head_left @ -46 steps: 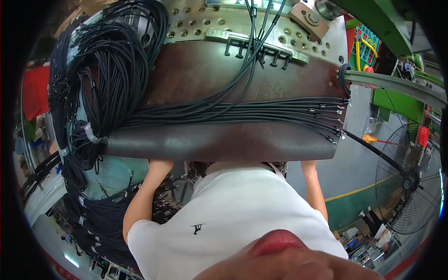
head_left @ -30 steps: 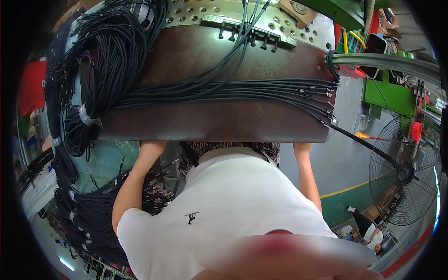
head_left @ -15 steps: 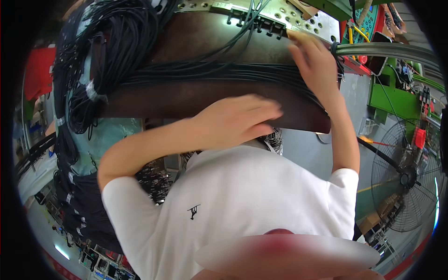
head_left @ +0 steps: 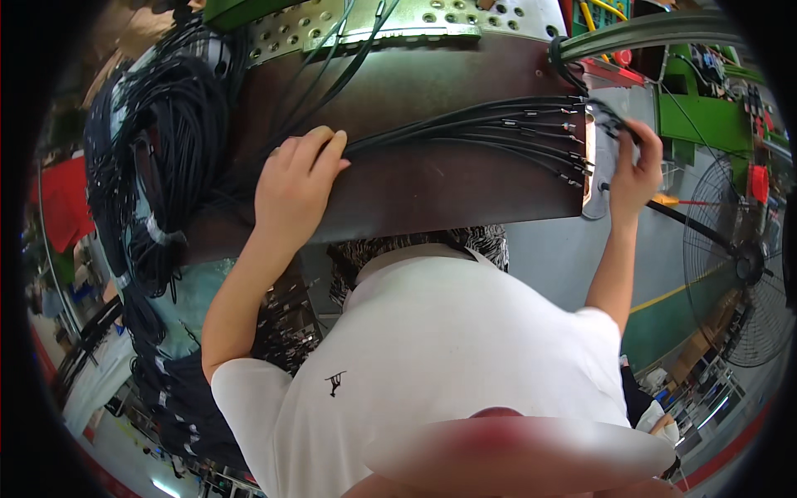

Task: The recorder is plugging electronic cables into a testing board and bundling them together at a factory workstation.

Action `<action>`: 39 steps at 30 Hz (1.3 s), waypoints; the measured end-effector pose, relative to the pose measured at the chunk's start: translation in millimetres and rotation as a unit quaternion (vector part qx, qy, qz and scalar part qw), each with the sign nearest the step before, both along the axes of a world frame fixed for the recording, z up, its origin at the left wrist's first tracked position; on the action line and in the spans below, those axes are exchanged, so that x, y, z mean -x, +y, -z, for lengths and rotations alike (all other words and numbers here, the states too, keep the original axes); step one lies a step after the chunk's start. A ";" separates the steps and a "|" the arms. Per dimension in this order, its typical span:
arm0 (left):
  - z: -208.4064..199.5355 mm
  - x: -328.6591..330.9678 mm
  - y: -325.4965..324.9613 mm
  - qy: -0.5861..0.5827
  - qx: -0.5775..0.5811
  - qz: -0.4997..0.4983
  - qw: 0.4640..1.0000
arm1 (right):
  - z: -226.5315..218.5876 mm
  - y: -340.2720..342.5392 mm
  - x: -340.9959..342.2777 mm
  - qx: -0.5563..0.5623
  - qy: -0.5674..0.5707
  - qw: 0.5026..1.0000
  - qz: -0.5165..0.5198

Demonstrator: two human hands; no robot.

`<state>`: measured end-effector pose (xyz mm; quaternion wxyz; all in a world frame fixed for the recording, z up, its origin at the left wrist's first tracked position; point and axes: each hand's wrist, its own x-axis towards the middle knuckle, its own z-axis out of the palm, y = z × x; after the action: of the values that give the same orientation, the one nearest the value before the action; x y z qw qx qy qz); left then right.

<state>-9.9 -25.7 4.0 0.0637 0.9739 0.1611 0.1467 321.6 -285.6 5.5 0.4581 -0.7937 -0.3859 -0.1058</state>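
A bundle of black cables (head_left: 440, 126) lies across the dark brown tabletop (head_left: 407, 187), fanned out toward the right, with bare metallic tips at the table's right edge. My left hand (head_left: 295, 187) is closed around the bundle at its left part, fingertips bent over the cables. Just past the right edge, my right hand (head_left: 638, 170) pinches a cluster of small black pieces (head_left: 610, 120), whose exact kind is too blurred to tell. Other thin cables (head_left: 344, 75) run up to the lit metal fixture (head_left: 394, 37) at the back.
A large coil of black cables (head_left: 178, 124) hangs at the left end of the table. A metal rail (head_left: 656, 35) juts in from the upper right. Green machinery (head_left: 701, 120) and a floor fan (head_left: 743, 266) stand at the right.
My left hand has moved left onto the cables. My right hand has moved right and down, now with black pieces. The cable ends lie spread in view; the row of black pieces has left the fixture.
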 end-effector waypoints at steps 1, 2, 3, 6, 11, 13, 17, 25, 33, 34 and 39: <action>-0.5 -6.0 4.9 -0.028 0.016 0.018 0.999 | 7.0 -24.3 -7.1 0.026 0.039 0.996 0.079; -6.3 -14.9 8.5 -0.053 0.037 0.008 0.998 | 16.8 -48.3 -11.6 0.051 0.080 0.983 0.159; -8.1 -18.3 11.8 -0.063 0.096 -0.015 0.993 | 27.0 -63.6 -12.6 0.128 0.022 0.976 0.176; -22.4 -21.1 15.3 -0.086 0.298 -0.073 0.948 | 37.3 -65.8 35.1 0.122 -0.099 0.973 0.170; -51.7 -69.6 31.6 0.195 0.522 0.045 0.829 | 25.8 -2.3 107.5 0.129 -0.166 0.975 -0.077; -46.2 -117.6 19.2 0.203 0.428 0.126 0.872 | 30.0 0.1 107.3 0.135 -0.163 0.975 -0.066; -56.9 -187.7 -17.6 0.224 0.488 0.173 0.826 | 21.1 -1.1 108.7 0.145 -0.118 0.980 -0.068; -68.7 -155.4 -68.8 0.115 0.749 0.120 0.641 | -36.7 35.3 83.7 -0.251 0.375 0.886 -0.112; -31.3 -90.0 -91.8 -0.113 0.726 -0.080 0.674 | -35.2 101.5 109.3 -0.124 0.500 0.814 -0.267; -28.8 -84.1 -91.0 -0.121 0.724 -0.089 0.673 | -34.5 104.1 113.7 -0.059 0.465 0.836 -0.285; -11.7 -57.9 -82.1 -0.175 0.703 -0.103 0.681 | -31.1 119.1 125.4 0.089 0.546 0.742 -0.380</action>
<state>48.1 -107.8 15.7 0.7415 0.5763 0.3020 0.1637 196.2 -166.5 36.6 0.5203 -0.5405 -0.3466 0.5630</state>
